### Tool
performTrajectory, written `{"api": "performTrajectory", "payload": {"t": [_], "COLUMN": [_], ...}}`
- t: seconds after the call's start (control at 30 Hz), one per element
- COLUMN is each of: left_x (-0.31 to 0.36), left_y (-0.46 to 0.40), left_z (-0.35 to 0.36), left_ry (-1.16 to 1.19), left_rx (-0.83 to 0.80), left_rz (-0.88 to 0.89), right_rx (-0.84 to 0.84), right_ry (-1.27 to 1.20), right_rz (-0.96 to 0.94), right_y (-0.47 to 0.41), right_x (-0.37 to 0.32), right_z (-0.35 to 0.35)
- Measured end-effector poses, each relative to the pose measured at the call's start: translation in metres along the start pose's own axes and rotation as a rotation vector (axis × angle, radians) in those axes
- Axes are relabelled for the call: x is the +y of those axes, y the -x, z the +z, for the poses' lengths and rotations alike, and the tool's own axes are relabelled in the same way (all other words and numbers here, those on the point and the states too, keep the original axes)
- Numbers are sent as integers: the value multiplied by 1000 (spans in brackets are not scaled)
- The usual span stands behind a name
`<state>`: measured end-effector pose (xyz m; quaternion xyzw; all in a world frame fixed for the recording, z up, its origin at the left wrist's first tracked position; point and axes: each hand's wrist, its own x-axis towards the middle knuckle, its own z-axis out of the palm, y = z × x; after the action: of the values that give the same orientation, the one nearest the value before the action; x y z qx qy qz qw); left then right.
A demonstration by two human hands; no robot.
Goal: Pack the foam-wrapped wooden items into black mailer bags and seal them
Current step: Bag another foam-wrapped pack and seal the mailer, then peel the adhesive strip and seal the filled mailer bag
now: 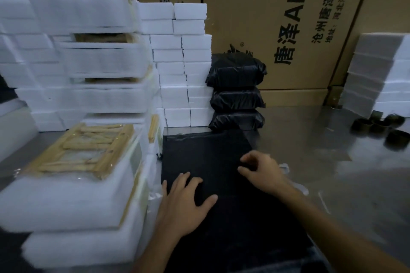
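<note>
A flat stack of black mailer bags (206, 153) lies on the metal table in front of me. My left hand (184, 204) rests flat on the stack with fingers spread. My right hand (261, 170) sits at the stack's right edge, its fingertips curled and pinching the top bag's edge. On the left, foam-wrapped wooden items (84, 155) are piled up; the top one shows pale wooden rods under clear film. Three filled black bags (236, 91) are stacked behind the flat bags.
White foam blocks (182, 64) rise in columns at the back left, and more foam (381, 73) stands at the right. Cardboard boxes (288, 17) form the back wall. Several tape rolls (381, 127) lie on the metal table (321, 150) at right.
</note>
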<state>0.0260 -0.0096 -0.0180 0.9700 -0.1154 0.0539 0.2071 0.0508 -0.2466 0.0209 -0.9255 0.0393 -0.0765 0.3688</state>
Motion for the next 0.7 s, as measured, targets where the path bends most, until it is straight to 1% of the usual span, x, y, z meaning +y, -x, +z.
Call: {"api": "performTrajectory", "payload": {"t": [0.1,0.17,0.27,0.43,0.5,0.53,0.6,0.7], "left_x": [0,0,4,8,12,16,25,44], "left_y": [0,1,4,6,10,14,20,19], "left_z": [0,1,-1,-2,-4,-5,-10,-44], "left_ry": [-10,-53,-171,-244,-279,-319,-405,-394], "left_rx": [47,118,197,230,263,252,170,-16], "left_rz": [-1,4,1,7,9,-2,19,79], "right_rx": [44,92,100,101,98,97,89,84], "right_ry": [245,336,355,392,393,394,403,408], "right_rz": [-82,-164,-175,-93,-92,-95,-94,-94], "right_y": [41,52,53,52,52,51,51,52], "right_x": [11,14,12,11,9,9,8,7], "right_z": [17,23,23,24,24,23,22,22]}}
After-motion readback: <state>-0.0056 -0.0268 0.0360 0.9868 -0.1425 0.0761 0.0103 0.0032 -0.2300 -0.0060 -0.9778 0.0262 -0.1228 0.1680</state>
